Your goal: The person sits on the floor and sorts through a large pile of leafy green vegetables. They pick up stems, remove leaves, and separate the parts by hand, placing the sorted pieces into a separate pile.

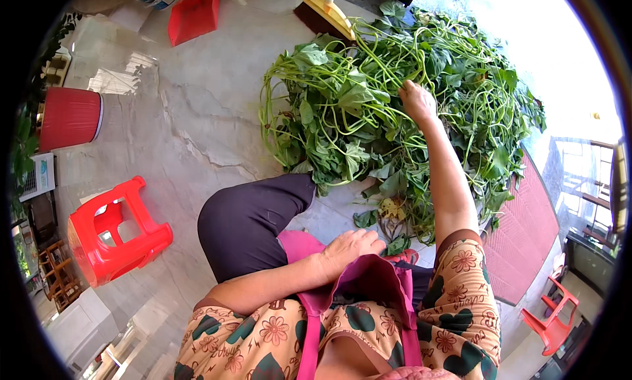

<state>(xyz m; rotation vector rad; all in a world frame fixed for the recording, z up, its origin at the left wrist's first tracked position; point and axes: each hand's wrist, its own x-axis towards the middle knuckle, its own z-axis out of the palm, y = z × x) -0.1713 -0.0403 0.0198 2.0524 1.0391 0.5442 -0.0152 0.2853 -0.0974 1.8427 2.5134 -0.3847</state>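
A big heap of leafy green vines with long pale stems lies on the floor before me. My right hand reaches far into it, fingers closed around vine stems near the middle of the heap; which stems exactly is hidden by the fist. My left hand rests on my lap against the pink apron, fingers slightly bent and lying loosely, with nothing visible in them. Beyond that hand, a few loose leaves and a yellowed leaf lie near my foot.
A yellow broom head touches the heap's far edge. Farther left are a red dustpan, a red bucket and a red plastic stool. A reddish mat lies to the right, with a red chair behind it.
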